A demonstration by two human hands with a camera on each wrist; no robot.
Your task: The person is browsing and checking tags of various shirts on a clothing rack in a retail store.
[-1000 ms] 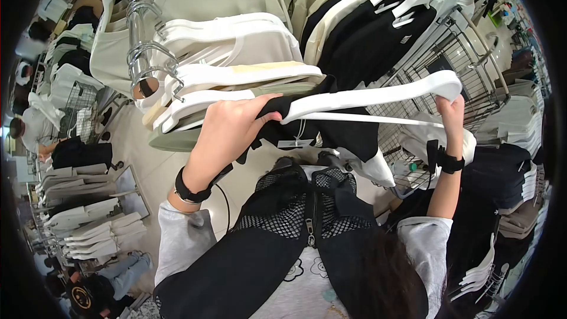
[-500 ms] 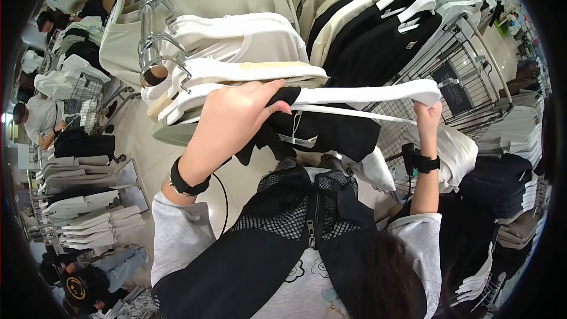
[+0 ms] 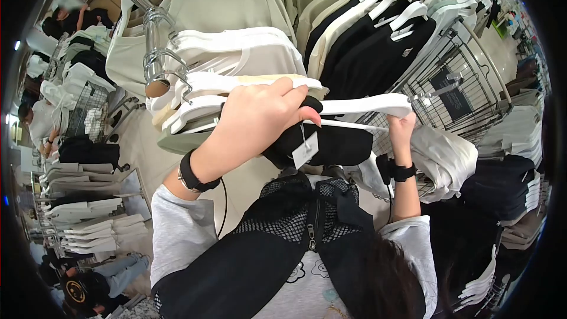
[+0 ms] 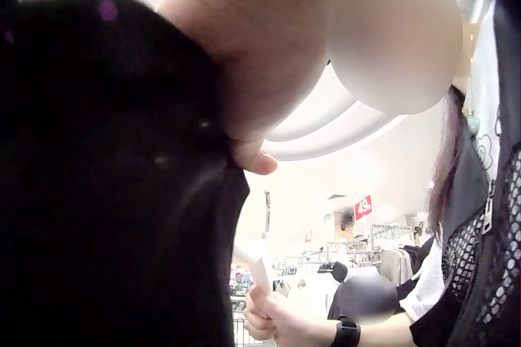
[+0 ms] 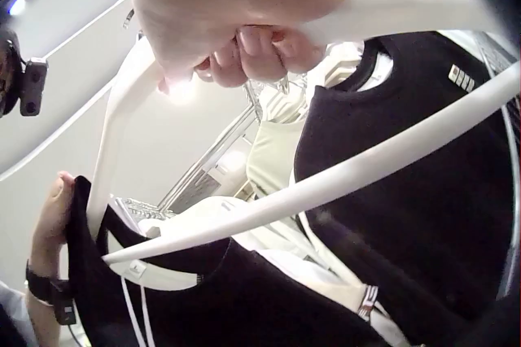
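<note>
My left hand [image 3: 260, 115] grips a black garment [image 3: 339, 145] near its neckline, with the thumb on top of the cloth. One end of a white hanger [image 3: 354, 106] lies inside the garment's neck opening. My right hand [image 3: 403, 133] holds this hanger, its fingers curled round the upper bar in the right wrist view. The hanger's lower bar [image 5: 350, 172] runs below that hand and into the collar. A white price tag [image 3: 305, 151] dangles from the garment by a string. In the left wrist view, black cloth [image 4: 114, 176] covers much of the picture.
A chrome rail [image 3: 155, 59] with light tops on white hangers stands in front. Black tops [image 3: 378, 47] hang further right, beside a wire cart [image 3: 466, 91]. White cloth [image 3: 443, 156] bulges near the right forearm. More clothing racks and people are at the left.
The right hand and hanger have moved left toward the left hand. The left hand has shifted slightly right, and the tag has swung to face up. More of the hanger's end is covered by cloth.
</note>
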